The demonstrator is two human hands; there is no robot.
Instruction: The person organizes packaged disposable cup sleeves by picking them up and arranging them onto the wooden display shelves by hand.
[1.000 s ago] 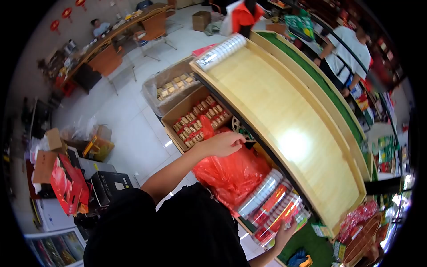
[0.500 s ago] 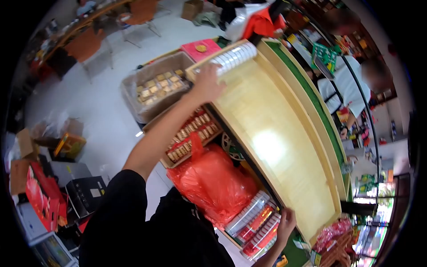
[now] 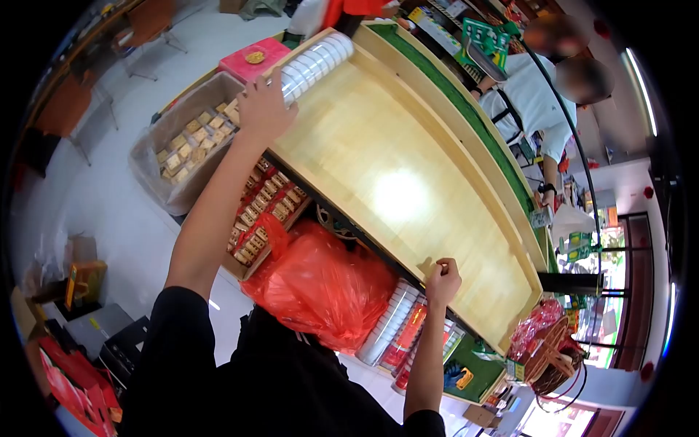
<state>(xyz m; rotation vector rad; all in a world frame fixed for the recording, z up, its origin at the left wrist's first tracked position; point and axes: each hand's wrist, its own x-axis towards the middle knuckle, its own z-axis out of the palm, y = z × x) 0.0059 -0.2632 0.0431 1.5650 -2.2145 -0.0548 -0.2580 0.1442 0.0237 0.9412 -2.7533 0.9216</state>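
Observation:
My left hand (image 3: 265, 111) is at the left end of a long, curved wooden tray (image 3: 364, 146). Its fingers are apart and touch the near end of a clear tube of white round pieces (image 3: 317, 64) lying along that end. My right hand (image 3: 443, 282) is closed above the tray's near edge, throwing a small shadow on the wood. Whatever its curled fingers might hold is hidden. Below the tray, between my arms, sits a red plastic bag (image 3: 328, 284). Clear tubes of white pieces (image 3: 391, 320) and a red-labelled tube (image 3: 405, 336) lie beside my right forearm.
A lined grey bin (image 3: 156, 175) of small golden blocks stands left, with a pink box (image 3: 255, 58) behind it. Red-and-gold packets fill a wooden box (image 3: 251, 273). A wicker basket (image 3: 550, 357) is at the right. A person in white (image 3: 539, 95) stands across the counter.
The view has shifted, so the tray sits further left and higher. My right hand has come up from the tubes by the near rim to over the tray. My left hand stays by the white pieces.

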